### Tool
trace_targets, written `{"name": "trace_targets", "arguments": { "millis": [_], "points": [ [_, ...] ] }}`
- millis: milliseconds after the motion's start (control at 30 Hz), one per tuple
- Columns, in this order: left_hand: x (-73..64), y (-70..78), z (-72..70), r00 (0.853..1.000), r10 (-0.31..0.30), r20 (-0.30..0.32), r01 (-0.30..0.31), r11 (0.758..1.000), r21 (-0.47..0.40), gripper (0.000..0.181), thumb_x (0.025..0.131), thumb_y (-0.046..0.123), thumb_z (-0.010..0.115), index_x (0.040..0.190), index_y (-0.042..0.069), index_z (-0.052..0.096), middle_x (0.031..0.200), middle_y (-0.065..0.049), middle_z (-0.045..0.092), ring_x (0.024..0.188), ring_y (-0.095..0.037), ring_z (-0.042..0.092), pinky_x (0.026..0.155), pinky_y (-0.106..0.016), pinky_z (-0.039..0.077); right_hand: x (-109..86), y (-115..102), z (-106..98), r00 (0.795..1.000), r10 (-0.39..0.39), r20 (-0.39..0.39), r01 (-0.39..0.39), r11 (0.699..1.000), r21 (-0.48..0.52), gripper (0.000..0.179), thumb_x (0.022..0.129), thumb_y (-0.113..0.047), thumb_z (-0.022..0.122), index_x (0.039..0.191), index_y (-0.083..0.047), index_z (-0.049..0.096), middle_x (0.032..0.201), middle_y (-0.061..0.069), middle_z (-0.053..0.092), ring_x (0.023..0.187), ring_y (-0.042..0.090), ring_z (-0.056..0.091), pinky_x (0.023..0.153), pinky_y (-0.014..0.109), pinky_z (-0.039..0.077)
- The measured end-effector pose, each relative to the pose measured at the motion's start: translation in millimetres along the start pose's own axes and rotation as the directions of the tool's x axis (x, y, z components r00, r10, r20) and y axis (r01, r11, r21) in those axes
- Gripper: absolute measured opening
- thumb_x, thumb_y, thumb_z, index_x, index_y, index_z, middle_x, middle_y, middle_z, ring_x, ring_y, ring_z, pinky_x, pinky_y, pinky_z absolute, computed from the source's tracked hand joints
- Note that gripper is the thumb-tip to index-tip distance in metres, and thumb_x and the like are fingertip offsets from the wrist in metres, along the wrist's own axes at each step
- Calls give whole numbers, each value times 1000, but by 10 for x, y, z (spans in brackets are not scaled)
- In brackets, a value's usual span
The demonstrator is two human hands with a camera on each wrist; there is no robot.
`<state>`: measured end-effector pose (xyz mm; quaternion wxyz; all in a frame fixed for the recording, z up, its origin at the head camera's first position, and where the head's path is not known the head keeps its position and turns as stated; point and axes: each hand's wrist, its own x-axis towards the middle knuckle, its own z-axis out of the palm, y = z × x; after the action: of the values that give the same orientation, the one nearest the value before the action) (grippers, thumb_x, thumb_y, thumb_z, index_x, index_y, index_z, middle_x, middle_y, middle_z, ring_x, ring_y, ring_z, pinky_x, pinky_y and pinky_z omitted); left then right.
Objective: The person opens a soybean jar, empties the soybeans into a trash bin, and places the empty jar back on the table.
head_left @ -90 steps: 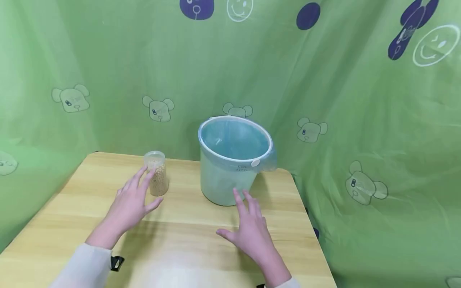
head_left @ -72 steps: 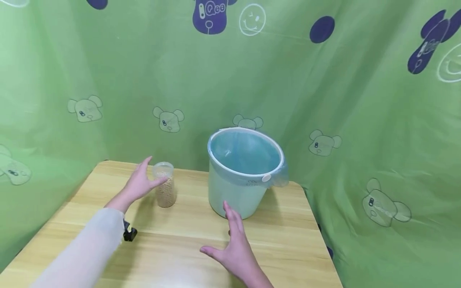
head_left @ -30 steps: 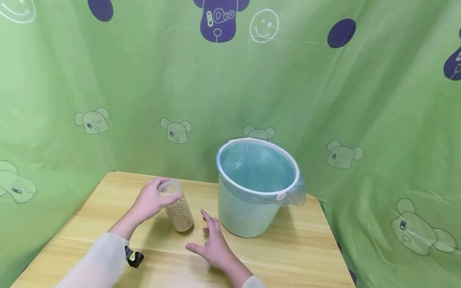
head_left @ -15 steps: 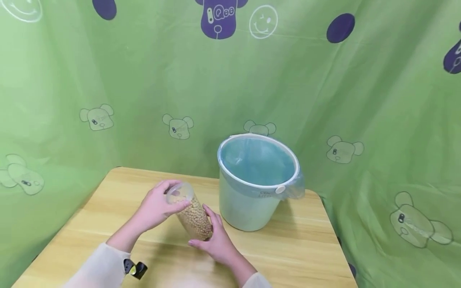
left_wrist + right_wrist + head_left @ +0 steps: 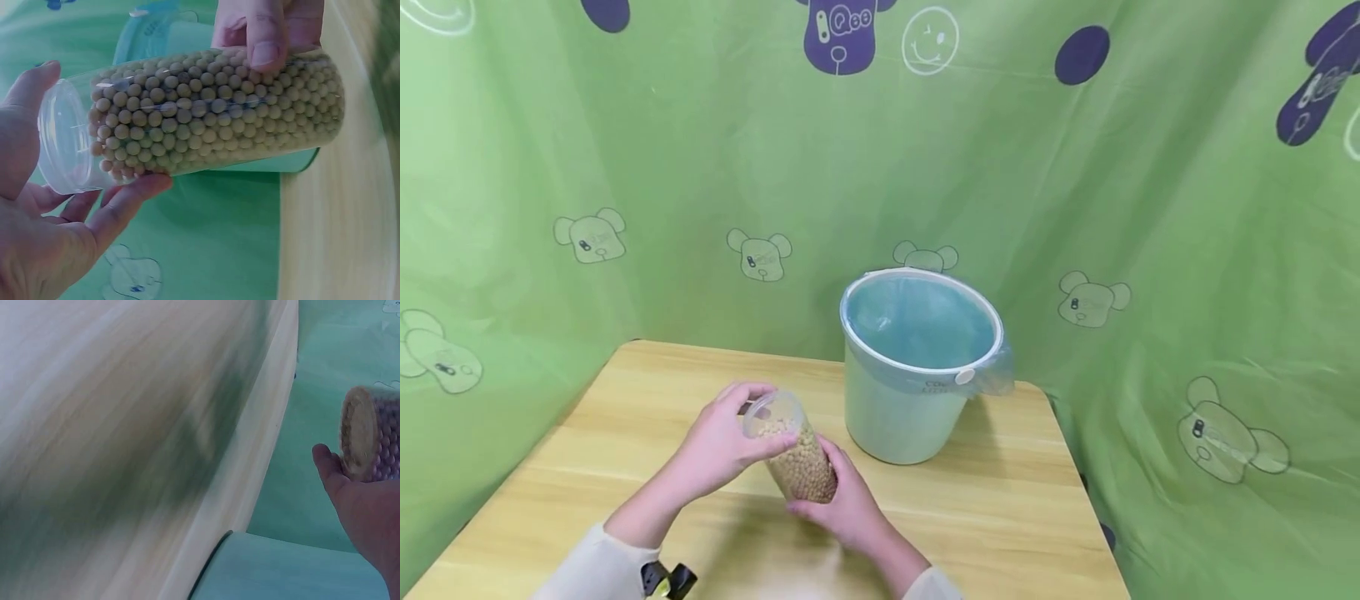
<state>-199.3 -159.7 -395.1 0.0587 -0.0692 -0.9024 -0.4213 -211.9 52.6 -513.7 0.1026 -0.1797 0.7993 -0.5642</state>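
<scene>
A clear plastic jar, mostly full of small round beige pellets, is tilted over the table with its top toward the left. My left hand grips its top end, thumb on the near side by the translucent lid. Around the lower end my right hand holds the jar between thumb and fingers. The left wrist view shows the pellets packed below a gap under the lid. In the right wrist view the jar's round base shows beyond my right thumb.
A pale green bucket stands behind and right of the jar, lined with a blue plastic bag that bunches outside its rim. The wooden table ends against a green patterned curtain at the back.
My left hand reached the upright jar, gripped its top, tilted it and brought it right and nearer. My right hand moved left and took hold of the lower end. The bucket stayed on the table.
</scene>
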Motion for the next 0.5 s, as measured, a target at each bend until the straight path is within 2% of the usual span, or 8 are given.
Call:
{"name": "trace_targets", "arguments": {
  "millis": [67,133,233,367,433,500],
  "points": [
    [-24,62,-6,1000,24,6,-24,999,24,87,71,63,81,138,15,53,136,-7,57,116,-29,62,93,-52,58,-10,-36,-24,1000,-21,8,21,1000,-11,92,71,-35,90,148,-39,40,143,0,54,127,25,56,109,52,49],
    [-43,93,-20,996,85,22,-86,995,59,86,73,61,81,139,14,52,136,-7,56,116,-27,61,93,-51,58,-28,-65,-41,999,-31,24,32,999,-21,88,72,-34,90,146,-36,43,141,0,56,126,24,58,107,50,51],
    [-73,108,-79,979,182,93,-191,977,98,84,78,59,78,147,22,46,135,-4,53,114,-24,60,91,-49,59,-75,-86,-75,997,-33,71,34,999,-18,87,73,-33,89,147,-37,44,143,-1,57,127,25,59,105,47,53],
    [-122,128,-162,930,316,189,-347,924,162,77,81,64,71,148,36,44,131,5,50,115,-18,59,93,-47,59,-157,-78,-159,978,-44,203,21,993,114,84,77,-24,86,149,-36,43,143,-3,58,126,20,61,105,34,54],
    [-146,170,-180,906,376,196,-413,888,205,73,79,67,71,142,37,50,128,10,50,117,-13,58,97,-45,58,-196,-79,-205,955,-75,288,12,977,213,84,80,-18,83,150,-32,41,143,-1,57,126,17,61,106,27,52],
    [-162,214,-178,877,440,191,-477,845,242,70,78,68,72,136,32,55,128,14,51,119,-9,56,98,-42,58,-238,-102,-249,926,-114,361,4,956,292,84,82,-12,80,153,-27,38,144,3,56,125,16,61,106,24,52]
  ]
}}
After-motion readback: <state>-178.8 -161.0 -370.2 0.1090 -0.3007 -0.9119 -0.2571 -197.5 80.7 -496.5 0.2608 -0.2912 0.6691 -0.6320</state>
